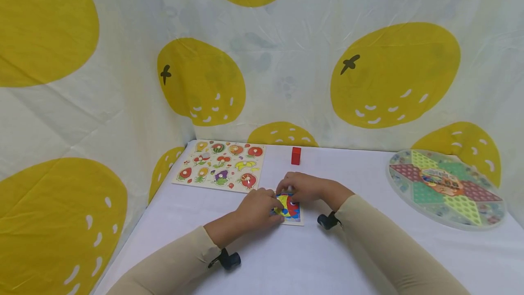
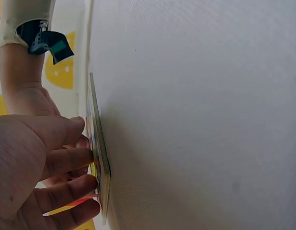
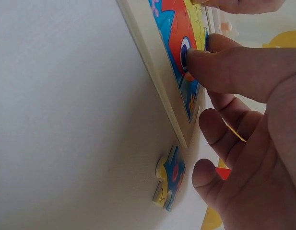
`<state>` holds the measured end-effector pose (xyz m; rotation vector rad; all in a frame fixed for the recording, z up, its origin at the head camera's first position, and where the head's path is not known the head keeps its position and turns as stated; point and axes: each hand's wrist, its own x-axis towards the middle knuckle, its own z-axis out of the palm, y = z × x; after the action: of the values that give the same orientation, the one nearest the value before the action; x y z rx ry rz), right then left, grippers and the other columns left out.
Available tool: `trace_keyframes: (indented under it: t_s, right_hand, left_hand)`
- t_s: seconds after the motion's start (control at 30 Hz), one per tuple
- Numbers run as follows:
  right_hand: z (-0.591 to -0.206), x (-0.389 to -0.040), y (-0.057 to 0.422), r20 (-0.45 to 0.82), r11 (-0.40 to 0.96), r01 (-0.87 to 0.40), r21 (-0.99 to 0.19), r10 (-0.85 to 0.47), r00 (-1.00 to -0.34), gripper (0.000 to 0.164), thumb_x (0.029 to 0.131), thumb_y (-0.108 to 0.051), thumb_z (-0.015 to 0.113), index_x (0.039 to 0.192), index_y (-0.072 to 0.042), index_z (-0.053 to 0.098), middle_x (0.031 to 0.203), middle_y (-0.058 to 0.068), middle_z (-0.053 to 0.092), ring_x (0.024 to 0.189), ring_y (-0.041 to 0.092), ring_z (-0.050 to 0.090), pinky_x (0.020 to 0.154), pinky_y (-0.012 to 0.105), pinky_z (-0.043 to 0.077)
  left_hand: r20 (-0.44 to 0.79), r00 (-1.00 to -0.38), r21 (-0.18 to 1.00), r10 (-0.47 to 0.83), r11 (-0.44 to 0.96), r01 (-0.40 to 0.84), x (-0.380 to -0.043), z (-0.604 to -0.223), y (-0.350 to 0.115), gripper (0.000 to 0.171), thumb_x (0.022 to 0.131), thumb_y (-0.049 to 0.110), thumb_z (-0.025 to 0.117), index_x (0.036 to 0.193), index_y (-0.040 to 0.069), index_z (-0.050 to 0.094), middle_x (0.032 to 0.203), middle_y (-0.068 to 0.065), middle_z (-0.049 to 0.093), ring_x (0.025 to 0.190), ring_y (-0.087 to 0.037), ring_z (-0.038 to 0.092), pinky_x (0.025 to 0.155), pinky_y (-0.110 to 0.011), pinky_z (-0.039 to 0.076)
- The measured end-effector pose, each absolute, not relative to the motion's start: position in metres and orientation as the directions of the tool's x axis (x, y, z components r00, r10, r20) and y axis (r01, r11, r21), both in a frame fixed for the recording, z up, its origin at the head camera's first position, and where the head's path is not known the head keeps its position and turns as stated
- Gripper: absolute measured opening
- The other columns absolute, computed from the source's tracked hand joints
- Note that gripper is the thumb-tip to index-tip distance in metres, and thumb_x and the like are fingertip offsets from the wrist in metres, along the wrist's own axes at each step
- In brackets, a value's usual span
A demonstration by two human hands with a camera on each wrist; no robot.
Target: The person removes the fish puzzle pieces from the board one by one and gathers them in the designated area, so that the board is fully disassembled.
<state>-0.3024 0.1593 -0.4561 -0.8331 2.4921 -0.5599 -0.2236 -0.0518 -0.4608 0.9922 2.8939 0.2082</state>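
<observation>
A fish jigsaw puzzle in a pale wooden tray (image 1: 300, 223) lay just below the centre of the head view, its picture red, yellow and blue. The left hand (image 1: 255, 209) lay over the left side of the tray, its fingers apart and lightly bent, their tips touching the picture and gripping nothing. The right hand (image 1: 302, 186) reached over the upper right part, its thumb laid on the red fish head beside the eye (image 3: 184, 48), the other fingers loosely bent and apart; it did not seem to grasp a piece, though the far fingertips were partly hidden. Between them the hands covered much of the puzzle. A loose jigsaw piece (image 3: 172, 175), blue and yellow, lay on the table just off the tray's corner, low in the right wrist view.

Farther out, a fruit peg puzzle (image 1: 234, 174) filled the upper left of the white-covered table (image 1: 282, 267), and a red block (image 1: 295, 156) stood at the upper middle. At the right of the frame lay a round Chinese checkers board (image 1: 427, 193); its central label (image 1: 442, 181) carried lettering too small to read. A lemon-patterned curtain (image 1: 286, 76) hung behind.
</observation>
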Motion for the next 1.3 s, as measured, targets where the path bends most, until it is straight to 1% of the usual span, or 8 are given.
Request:
trace_keyframes:
  t_s: [0.27, 0.63, 0.8, 0.9, 1.1, 1.3]
  right_hand:
    - [-0.454, -0.3008, 0.157, -0.286, 0.732, -0.439, -0.521, -0.634, -0.718, 0.039, 0.09, -0.011, 0.087, 0.12, -0.032, 0.076, 0.115, -0.008, 0.064, 0.113, 0.015, 0.058, 0.093, 0.032, 0.058]
    - [-0.4537, -0.2982, 0.1567, -0.282, 0.725, -0.397, -0.563, -0.62, -0.732, 0.038, 0.089, -0.008, 0.087, 0.116, -0.031, 0.074, 0.112, -0.007, 0.063, 0.113, 0.017, 0.058, 0.092, 0.033, 0.059]
    - [-0.4577, -0.2991, 0.1587, -0.272, 0.717, -0.398, -0.572, -0.624, -0.732, 0.04, 0.09, -0.006, 0.086, 0.116, -0.032, 0.073, 0.11, -0.01, 0.065, 0.109, 0.017, 0.059, 0.092, 0.035, 0.058]
    - [-0.4601, -0.3007, 0.1612, -0.261, 0.713, -0.403, -0.574, -0.625, -0.735, 0.038, 0.092, -0.007, 0.084, 0.116, -0.034, 0.073, 0.108, -0.013, 0.065, 0.106, 0.016, 0.06, 0.092, 0.034, 0.056]
    - [-0.4613, -0.3021, 0.1646, -0.192, 0.677, -0.432, -0.596, -0.643, -0.741, 0.025, 0.1, -0.013, 0.077, 0.112, -0.034, 0.074, 0.104, -0.013, 0.067, 0.099, 0.014, 0.063, 0.089, 0.032, 0.056]
    - [-0.4611, -0.3023, 0.1662, -0.146, 0.655, -0.456, -0.602, -0.652, -0.744, 0.024, 0.102, -0.011, 0.073, 0.11, -0.033, 0.075, 0.103, -0.013, 0.068, 0.1, 0.013, 0.063, 0.092, 0.032, 0.055]
  left_hand:
    - [-0.047, -0.791, 0.149, 0.61, 0.788, 0.598, -0.2233, -0.4589, -0.0511, 0.039, 0.091, 0.05, 0.083, 0.124, 0.03, 0.083, 0.112, 0.008, 0.072, 0.101, -0.011, 0.06, 0.082, -0.03, 0.047]
    - [-0.057, -0.776, 0.139, 0.628, 0.775, 0.617, -0.2243, -0.4585, -0.0522, 0.035, 0.091, 0.051, 0.083, 0.121, 0.032, 0.084, 0.117, 0.007, 0.072, 0.103, -0.012, 0.059, 0.084, -0.031, 0.046]
    - [-0.061, -0.775, 0.142, 0.63, 0.774, 0.618, -0.2255, -0.4602, -0.0533, 0.036, 0.091, 0.051, 0.083, 0.122, 0.033, 0.084, 0.118, 0.007, 0.072, 0.103, -0.012, 0.058, 0.084, -0.031, 0.046]
    - [-0.06, -0.774, 0.148, 0.63, 0.772, 0.618, -0.2258, -0.4604, -0.0536, 0.036, 0.091, 0.051, 0.084, 0.122, 0.033, 0.084, 0.117, 0.008, 0.072, 0.103, -0.012, 0.058, 0.084, -0.031, 0.046]
    - [-0.06, -0.775, 0.157, 0.629, 0.773, 0.615, -0.2257, -0.4606, -0.0542, 0.035, 0.091, 0.05, 0.083, 0.121, 0.033, 0.084, 0.115, 0.008, 0.071, 0.102, -0.012, 0.057, 0.084, -0.032, 0.046]
    - [-0.06, -0.778, 0.166, 0.626, 0.775, 0.61, -0.2252, -0.4593, -0.0534, 0.035, 0.091, 0.051, 0.083, 0.121, 0.032, 0.084, 0.115, 0.007, 0.072, 0.103, -0.012, 0.057, 0.085, -0.032, 0.046]
